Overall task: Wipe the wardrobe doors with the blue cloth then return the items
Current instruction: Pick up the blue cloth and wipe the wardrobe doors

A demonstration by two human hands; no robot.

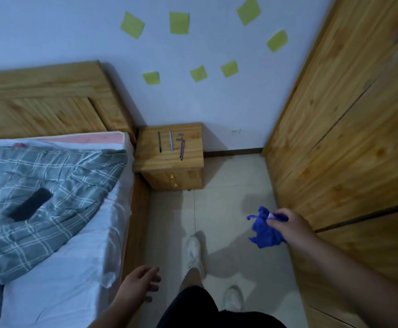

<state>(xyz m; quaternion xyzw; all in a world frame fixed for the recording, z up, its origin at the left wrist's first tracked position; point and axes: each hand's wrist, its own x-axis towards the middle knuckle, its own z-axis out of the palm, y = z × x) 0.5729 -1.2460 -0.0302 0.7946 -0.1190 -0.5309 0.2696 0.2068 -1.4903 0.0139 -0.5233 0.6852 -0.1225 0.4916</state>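
Gripping the crumpled blue cloth [265, 229] in the right hand [288, 227], just beside the pale wooden wardrobe doors [349, 143], the person walks; the left hand [141, 284] hangs loose, empty. Whether wiping is finished I cannot tell.

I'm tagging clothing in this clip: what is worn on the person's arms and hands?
The left hand and right hand have no gloves, and no watch or ring shows. The left arm and right arm show no sleeve up to the picture's edge.
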